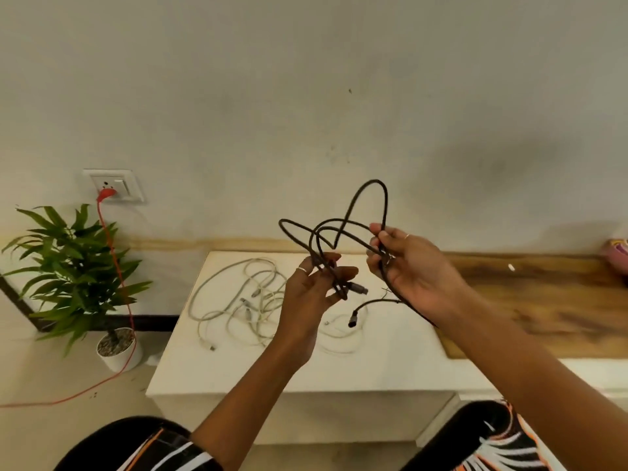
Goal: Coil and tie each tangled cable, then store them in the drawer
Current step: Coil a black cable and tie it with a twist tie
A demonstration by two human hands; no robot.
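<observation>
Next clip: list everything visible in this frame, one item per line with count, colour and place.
black cable: one, black, held in loops in the air between both hands, plug ends dangling
white cables: count unclear, white, tangled on the white table
white table: one, white, centre, in front of the person
wooden board: one, brown, right of the table
potted plant: one, green in a white pot, floor at left
wall socket: one, white, wall at left
red cord: one, red, plugged into the socket, trailing onto the floor
pink object: one, pink, far right edge, unidentifiable
left hand: gripping the cable
right hand: gripping the cable
</observation>
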